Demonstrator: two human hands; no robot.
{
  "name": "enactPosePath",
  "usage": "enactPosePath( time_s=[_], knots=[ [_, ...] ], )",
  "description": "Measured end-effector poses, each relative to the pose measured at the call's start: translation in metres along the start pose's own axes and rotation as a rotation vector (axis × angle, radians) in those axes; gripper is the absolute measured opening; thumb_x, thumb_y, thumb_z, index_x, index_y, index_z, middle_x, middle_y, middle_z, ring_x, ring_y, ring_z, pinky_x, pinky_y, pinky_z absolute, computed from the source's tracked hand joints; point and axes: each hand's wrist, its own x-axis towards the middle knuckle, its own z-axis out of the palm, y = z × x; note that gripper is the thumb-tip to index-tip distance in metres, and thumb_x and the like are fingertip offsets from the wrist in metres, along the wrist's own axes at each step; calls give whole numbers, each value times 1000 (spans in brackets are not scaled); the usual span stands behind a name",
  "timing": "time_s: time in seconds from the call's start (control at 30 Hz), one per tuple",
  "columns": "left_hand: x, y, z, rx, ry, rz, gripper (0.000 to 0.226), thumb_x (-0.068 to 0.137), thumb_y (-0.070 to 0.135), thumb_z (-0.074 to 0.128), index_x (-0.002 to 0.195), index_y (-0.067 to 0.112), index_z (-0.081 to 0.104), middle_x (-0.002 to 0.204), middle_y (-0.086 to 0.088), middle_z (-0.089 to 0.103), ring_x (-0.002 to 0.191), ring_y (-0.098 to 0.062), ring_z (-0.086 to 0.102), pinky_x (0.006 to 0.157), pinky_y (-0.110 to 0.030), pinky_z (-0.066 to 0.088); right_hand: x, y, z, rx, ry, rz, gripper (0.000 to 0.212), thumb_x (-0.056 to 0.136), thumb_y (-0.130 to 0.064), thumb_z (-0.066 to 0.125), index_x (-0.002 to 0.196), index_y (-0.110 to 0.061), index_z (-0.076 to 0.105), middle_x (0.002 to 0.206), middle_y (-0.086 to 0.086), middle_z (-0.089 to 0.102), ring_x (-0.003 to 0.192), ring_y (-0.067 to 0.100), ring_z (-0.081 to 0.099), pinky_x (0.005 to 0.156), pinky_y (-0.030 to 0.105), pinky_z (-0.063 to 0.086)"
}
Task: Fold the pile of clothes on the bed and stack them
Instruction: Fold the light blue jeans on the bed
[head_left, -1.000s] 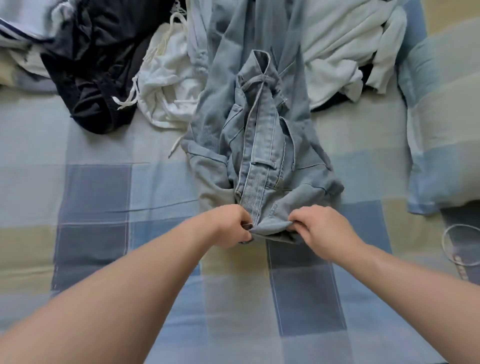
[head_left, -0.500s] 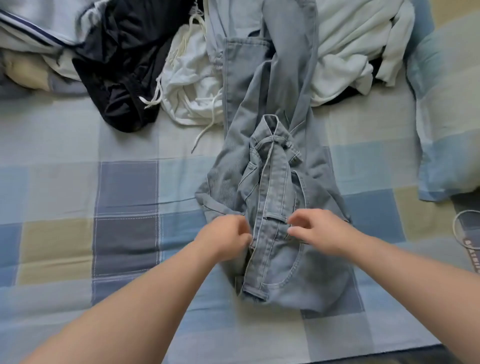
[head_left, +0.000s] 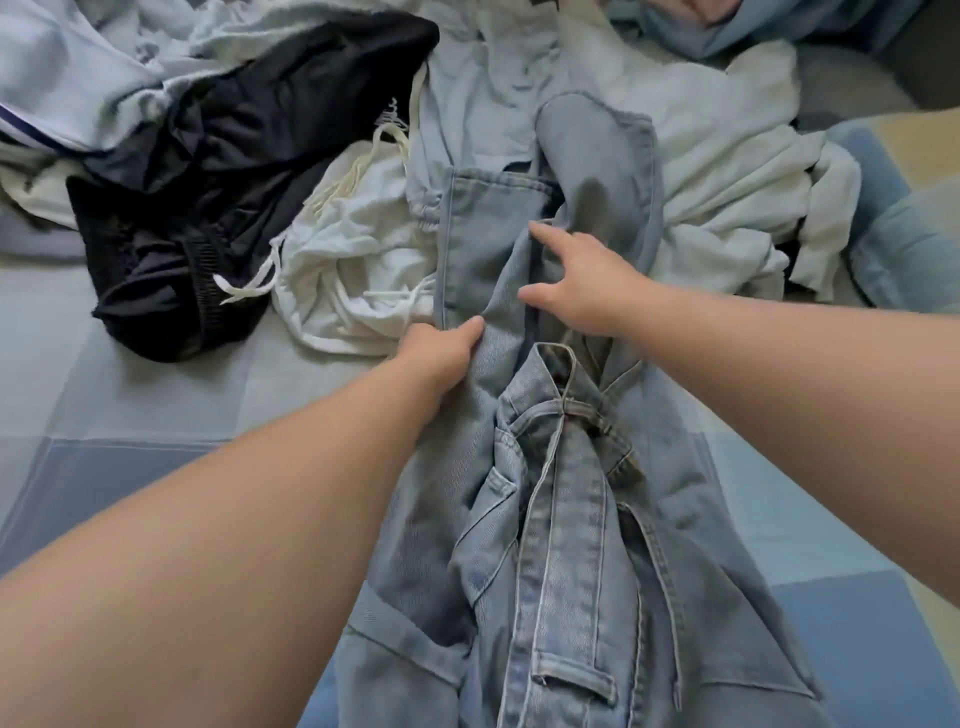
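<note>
Checked bedsheet (head_left: 130, 415), blue and grey squares: is lying under everything.

Pale garment with a dark stripe (head_left: 67, 78): is lying crumpled at the far left of the pile.

Black garment (head_left: 208, 208): is lying bunched just right of it, its edge touching the white drawstring garment (head_left: 353, 270).

Left hand (head_left: 441, 348): is gripping the left edge of the jeans (head_left: 571, 545) at the leg. The thumb is pressing flat on the denim and the fingers are tucked out of sight round the edge.

Jeans, light blue denim: are lying lengthwise down the middle of the bed. The waistband and belt loops are bunched towards the wearer, and the legs are running up onto the pile.

Right hand (head_left: 587, 280): is resting on the upper leg of the jeans, just beyond the left hand. Its fingers are straight and spread and its thumb is held apart, pinching nothing.

White crumpled garment (head_left: 727, 197): is lying to the right, partly under the denim leg.

Blue checked pillow (head_left: 909, 249): is sitting at the right edge.
</note>
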Motion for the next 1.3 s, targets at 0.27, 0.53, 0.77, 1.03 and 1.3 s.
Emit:
enactPosePath(
  time_s=[0.27, 0.53, 0.77, 1.03, 1.3],
  knots=[
    [-31, -40, 11, -51, 20, 115, 16, 95, 27, 58, 94, 17, 71, 101, -9, 76, 101, -33, 69, 95, -49, 54, -43, 6, -2, 30, -159, -14, 72, 93, -45, 66, 155, -39, 30, 158, -2, 39, 141, 19, 40, 111, 28, 32],
    [-181, 38, -67, -312, -151, 72, 20, 102, 24, 58, 110, 13, 72, 106, -8, 77, 105, -26, 72, 97, -43, 55, -148, -74, -57, 586, -385, 261, 38, 97, -49, 58, 128, -27, 59, 128, -3, 66, 116, 19, 64, 84, 12, 51],
    [-364, 129, -186, -391, -287, 133, 20, 100, 8, 56, 118, 2, 63, 102, -13, 73, 85, -22, 72, 68, -30, 58, -291, -211, -155, 903, -412, 325, 36, 89, -59, 64, 118, -38, 69, 117, -10, 71, 104, 23, 68, 102, 46, 47],
    [-519, 244, -320, -160, -156, 516, 11, 97, 6, 63, 107, 5, 66, 100, -12, 74, 92, -23, 72, 83, -43, 59, -390, -367, -289, 1084, -135, 172, 31, 94, -14, 68, 124, -6, 66, 103, 10, 76, 93, 23, 73, 86, 38, 59],
    [-606, 377, -400, 58, 22, 917, 31, 78, 30, 70, 101, 9, 70, 98, -15, 75, 95, -34, 71, 88, -57, 56, -436, -494, -396, 923, 27, -154, 36, 90, -56, 63, 116, -31, 63, 112, -14, 68, 102, -2, 64, 75, 26, 53]
  ],
)
